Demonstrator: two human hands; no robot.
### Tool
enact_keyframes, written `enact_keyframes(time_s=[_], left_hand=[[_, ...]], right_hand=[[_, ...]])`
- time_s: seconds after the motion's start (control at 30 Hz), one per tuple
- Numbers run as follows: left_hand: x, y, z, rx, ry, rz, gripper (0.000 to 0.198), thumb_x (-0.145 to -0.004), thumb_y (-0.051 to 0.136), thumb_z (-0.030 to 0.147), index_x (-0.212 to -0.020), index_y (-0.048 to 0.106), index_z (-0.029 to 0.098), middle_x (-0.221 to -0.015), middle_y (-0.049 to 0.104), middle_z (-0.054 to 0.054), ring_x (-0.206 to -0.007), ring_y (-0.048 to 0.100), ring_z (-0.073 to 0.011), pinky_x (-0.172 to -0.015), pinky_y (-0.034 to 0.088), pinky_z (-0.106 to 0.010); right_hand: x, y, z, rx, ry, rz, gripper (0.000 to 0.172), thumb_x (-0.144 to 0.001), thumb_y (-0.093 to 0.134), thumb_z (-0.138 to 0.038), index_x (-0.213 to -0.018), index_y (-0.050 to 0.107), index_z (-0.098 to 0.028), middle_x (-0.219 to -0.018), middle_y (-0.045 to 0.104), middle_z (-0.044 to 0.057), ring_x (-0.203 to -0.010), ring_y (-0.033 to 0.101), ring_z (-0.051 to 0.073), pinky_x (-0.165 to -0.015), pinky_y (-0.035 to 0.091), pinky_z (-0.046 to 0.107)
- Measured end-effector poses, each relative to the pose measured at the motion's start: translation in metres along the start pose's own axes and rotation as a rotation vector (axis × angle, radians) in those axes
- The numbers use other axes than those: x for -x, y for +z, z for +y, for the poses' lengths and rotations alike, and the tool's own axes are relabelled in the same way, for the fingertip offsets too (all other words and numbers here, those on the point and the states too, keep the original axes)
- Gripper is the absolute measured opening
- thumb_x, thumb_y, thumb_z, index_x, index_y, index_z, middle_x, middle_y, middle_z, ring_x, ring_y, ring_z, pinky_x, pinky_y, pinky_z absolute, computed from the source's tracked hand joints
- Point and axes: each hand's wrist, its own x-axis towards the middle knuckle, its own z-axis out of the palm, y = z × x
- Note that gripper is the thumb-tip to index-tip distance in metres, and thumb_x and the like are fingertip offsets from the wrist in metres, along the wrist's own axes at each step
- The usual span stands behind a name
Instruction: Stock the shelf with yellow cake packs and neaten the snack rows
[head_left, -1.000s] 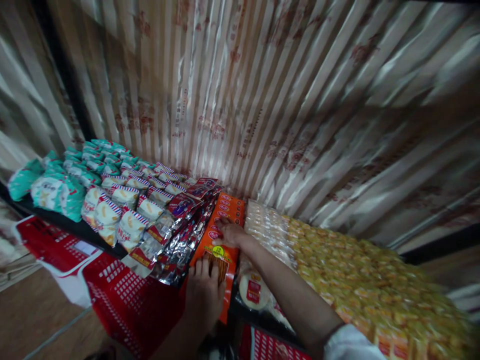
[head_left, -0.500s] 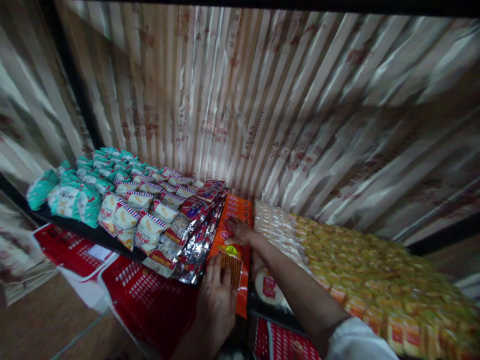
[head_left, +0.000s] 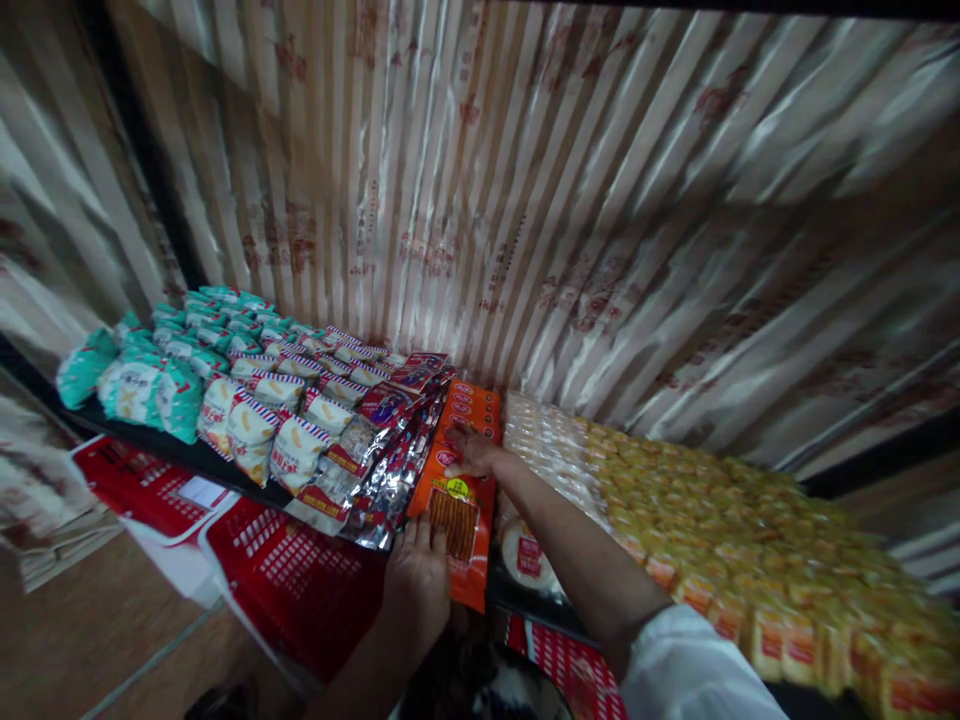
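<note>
A row of orange snack packets (head_left: 457, 510) lies on the dark shelf, overlapping from back to front. My right hand (head_left: 472, 450) rests on the packets' upper part with its fingers spread. Lower down, my left hand (head_left: 420, 565) lies at the front packet's left edge, its fingertips touching it; whether they grip it is unclear. Silver and dark red packets (head_left: 397, 470) stand just left of the orange ones. To the right are clear-wrapped white round crackers (head_left: 525, 555).
White striped bags (head_left: 251, 435) and teal bags (head_left: 139, 390) fill the shelf's left. Yellow wrapped snacks (head_left: 712, 540) cover the right. Red baskets (head_left: 300, 590) sit below the shelf's front edge. A corrugated, printed sheet (head_left: 450, 200) stands behind.
My left hand has slid down and left, off the front packet's picture to its edge. My right hand stays on the packets. The view has shifted slightly.
</note>
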Motion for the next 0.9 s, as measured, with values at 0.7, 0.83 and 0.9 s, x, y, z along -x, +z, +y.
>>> enact_keyframes(time_s=[0.7,0.83,0.9], left_hand=[[0.008,0.039,-0.009,-0.136,0.134,0.153,0.039,-0.081,0.039,0.009,-0.115,0.059,0.008,-0.122,0.057,-0.02,-0.111,0.055,-0.0289,-0.087,0.047,-0.043],[0.007,0.027,-0.012,-0.156,0.181,0.127,0.039,-0.083,0.038,0.013,-0.116,0.059,0.009,-0.121,0.059,-0.018,-0.111,0.055,-0.0284,-0.088,0.046,-0.041],[0.006,0.022,-0.012,-0.163,0.2,0.111,0.039,-0.082,0.04,0.014,-0.116,0.058,0.007,-0.121,0.059,-0.019,-0.11,0.055,-0.0292,-0.088,0.045,-0.041]], right_hand=[[0.002,-0.004,-0.002,-0.032,0.016,0.028,0.096,-0.061,0.076,-0.045,-0.141,0.033,-0.017,-0.15,0.021,0.014,-0.137,0.02,0.031,-0.109,0.027,0.038],[0.002,-0.002,-0.001,-0.043,0.029,0.033,0.093,-0.064,0.075,-0.044,-0.142,0.032,-0.017,-0.151,0.019,0.014,-0.137,0.021,0.029,-0.11,0.025,0.037],[0.002,0.0,0.0,-0.055,0.029,0.039,0.094,-0.065,0.074,-0.044,-0.142,0.03,-0.014,-0.151,0.017,0.015,-0.138,0.02,0.03,-0.111,0.024,0.037]])
